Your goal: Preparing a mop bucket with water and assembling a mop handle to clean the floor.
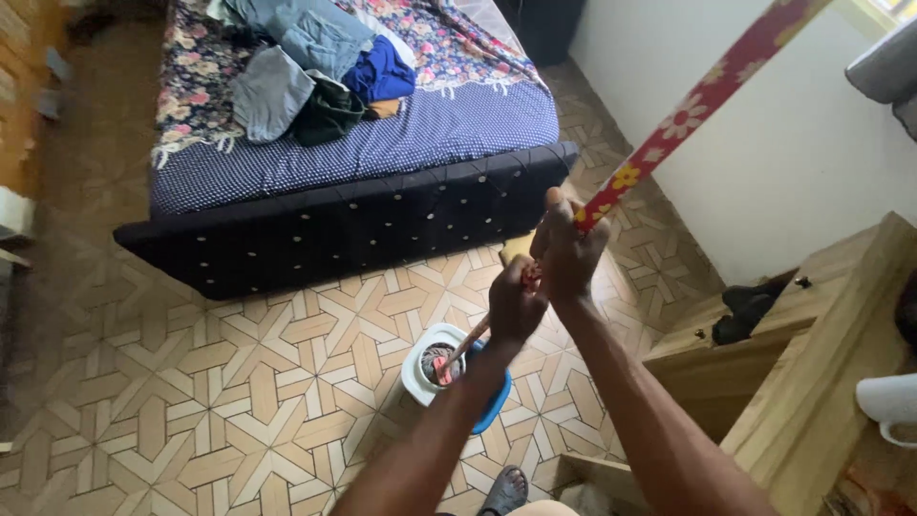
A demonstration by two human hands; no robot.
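Note:
My left hand and my right hand both grip a long red mop handle with a flower pattern. The handle slants from the top right down to a blue and white mop bucket on the floor. Its lower end sits inside the bucket's white wringer basket. The right hand is higher on the handle than the left. The mop head is mostly hidden in the basket.
A bed with a dark studded frame and a pile of clothes stands ahead. Wooden furniture is at the right, by a white wall. My sandalled foot is near the bucket. The floor is patterned tile.

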